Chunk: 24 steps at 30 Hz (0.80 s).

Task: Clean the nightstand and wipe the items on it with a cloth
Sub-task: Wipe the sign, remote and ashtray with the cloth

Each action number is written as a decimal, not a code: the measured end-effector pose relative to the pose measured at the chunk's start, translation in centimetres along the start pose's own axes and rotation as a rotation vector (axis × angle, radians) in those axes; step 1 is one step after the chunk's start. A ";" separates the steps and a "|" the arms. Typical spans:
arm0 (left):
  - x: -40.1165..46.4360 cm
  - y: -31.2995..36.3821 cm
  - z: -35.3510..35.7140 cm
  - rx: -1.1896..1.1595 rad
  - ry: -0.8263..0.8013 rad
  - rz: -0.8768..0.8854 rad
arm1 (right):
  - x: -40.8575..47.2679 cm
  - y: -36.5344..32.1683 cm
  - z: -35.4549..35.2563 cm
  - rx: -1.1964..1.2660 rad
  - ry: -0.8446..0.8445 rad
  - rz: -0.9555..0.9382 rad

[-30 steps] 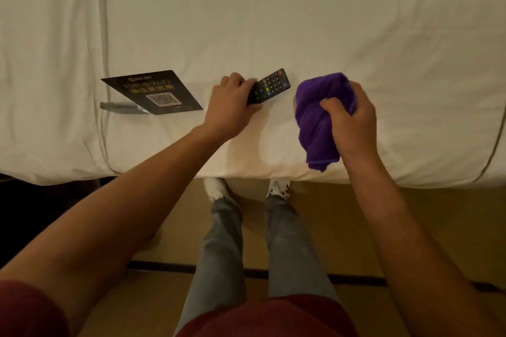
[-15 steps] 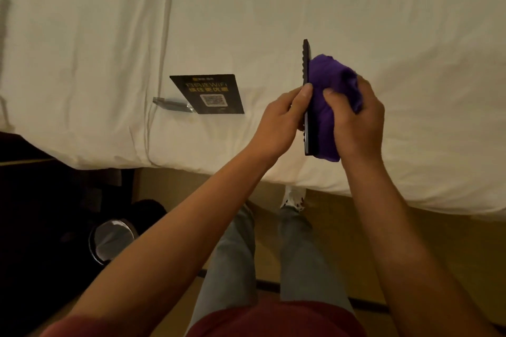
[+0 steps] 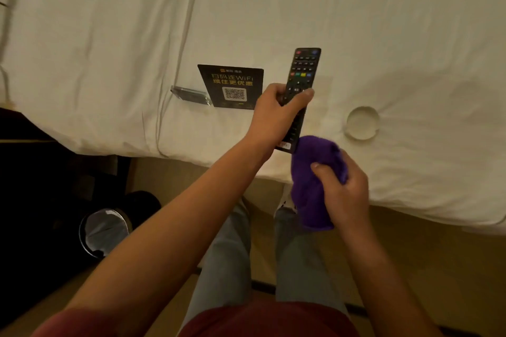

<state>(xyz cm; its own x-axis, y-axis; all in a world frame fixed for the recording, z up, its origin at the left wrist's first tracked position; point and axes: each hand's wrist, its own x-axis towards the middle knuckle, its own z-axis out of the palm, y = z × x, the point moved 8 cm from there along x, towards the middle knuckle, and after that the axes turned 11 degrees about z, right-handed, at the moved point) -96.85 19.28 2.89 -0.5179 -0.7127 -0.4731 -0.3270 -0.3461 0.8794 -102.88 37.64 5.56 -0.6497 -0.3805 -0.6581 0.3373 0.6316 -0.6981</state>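
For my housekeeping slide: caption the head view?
Left hand holds the remote button-side up while right hand grips a purple cloth at its lower end, above the white bed.

White bed (image 3: 356, 22) in front of me, two things lying on its sheet.

Near the edge by my knees, the black WiFi card (image 3: 232, 85) with its QR code lies flat, its clear stand (image 3: 189, 94) touching the card's left side. Well apart to the right, a round white dish (image 3: 362, 123) presses a dimple into the sheet. Beyond them the sheet runs smooth, with a long fold on the left.
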 end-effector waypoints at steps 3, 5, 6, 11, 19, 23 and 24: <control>-1.1 -0.4 0.1 -0.042 -0.150 -0.014 | 1.8 -2.8 -2.9 0.064 0.191 -0.045; -1.9 -0.7 0.1 -0.044 -0.180 -0.027 | 3.1 -5.5 -3.7 0.044 0.233 -0.131; -2.3 -0.9 0.2 -0.023 -0.197 -0.030 | 3.7 -6.9 -3.5 0.013 0.234 -0.180; -3.4 -1.1 1.4 0.034 -0.237 -0.060 | 5.0 -11.3 0.5 -0.232 0.171 -0.390; -1.5 -1.4 0.0 0.071 0.027 -0.013 | 1.7 -7.1 3.0 -0.306 0.080 -0.315; -1.3 -2.3 0.7 -0.022 0.052 -0.069 | 0.0 -3.9 2.3 -0.186 0.008 -0.207; -1.2 -2.5 1.0 -0.041 0.055 -0.078 | -0.3 -3.2 2.2 -0.173 -0.007 -0.178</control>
<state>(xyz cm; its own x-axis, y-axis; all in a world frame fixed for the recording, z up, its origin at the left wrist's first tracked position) -96.23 21.63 1.22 -0.4472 -0.7149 -0.5375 -0.3313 -0.4258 0.8420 -102.34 34.24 7.38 -0.6832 -0.5008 -0.5314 0.0956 0.6602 -0.7450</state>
